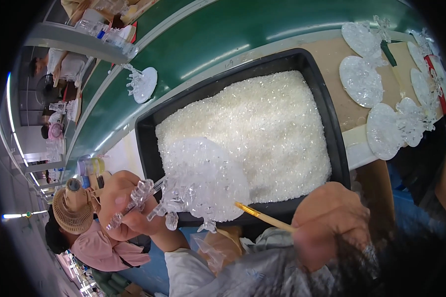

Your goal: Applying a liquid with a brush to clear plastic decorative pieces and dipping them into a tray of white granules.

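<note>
My left hand (126, 205) is closed on the clear, knobbly stem of a translucent ornament. The ornament's frosted round disc (203, 171) is tilted over the near left part of a black tray (339, 148) heaped with white, glittering granules (252, 119). Small clear figures hang along the disc's lower left edge. In my right hand (332, 222) is a slim paintbrush (267, 218) with a pale wooden handle. Its yellowish tip points at the disc's lower right edge; whether they touch, I cannot tell.
Several similar clear disc ornaments (361, 81) lie on a brown board at the right, with a green-handled brush (389, 54) among them. Another ornament (142, 85) sits on the green conveyor belt (198, 54) beyond the tray. A beige fan (73, 205) and co-workers are at the left.
</note>
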A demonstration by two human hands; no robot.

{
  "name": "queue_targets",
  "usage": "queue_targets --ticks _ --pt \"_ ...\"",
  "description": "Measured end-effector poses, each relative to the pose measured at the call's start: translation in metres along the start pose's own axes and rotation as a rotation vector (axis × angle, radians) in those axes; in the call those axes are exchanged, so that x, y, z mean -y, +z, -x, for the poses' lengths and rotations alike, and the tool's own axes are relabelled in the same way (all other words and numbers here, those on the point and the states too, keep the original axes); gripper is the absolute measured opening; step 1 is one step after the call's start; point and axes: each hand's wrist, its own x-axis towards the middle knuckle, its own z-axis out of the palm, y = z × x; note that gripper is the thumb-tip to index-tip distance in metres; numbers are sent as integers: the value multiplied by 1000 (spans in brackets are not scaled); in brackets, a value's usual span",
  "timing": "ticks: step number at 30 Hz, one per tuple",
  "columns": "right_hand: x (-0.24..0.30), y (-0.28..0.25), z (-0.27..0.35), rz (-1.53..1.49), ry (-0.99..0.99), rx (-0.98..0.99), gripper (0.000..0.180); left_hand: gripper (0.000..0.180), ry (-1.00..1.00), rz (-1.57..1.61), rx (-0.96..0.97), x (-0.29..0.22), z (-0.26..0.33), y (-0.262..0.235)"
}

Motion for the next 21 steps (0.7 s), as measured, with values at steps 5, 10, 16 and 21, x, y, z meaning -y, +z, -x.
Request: queue_targets --ticks 5,10,16,21 --pt "-4 -3 -2 30 -65 44 14 34 -62 -65 180 -4 -7 -14" --pt "-4 -3 1 69 -72 120 18 40 8 -129 -36 -1 -5 16" --pt "-4 -9 2 109 -25 232 21 29 -45 -273 -54 -3 -10 17" --pt "-7 -9 2 23 -118 261 22 19 -231 -323 -83 -7 -14 27"
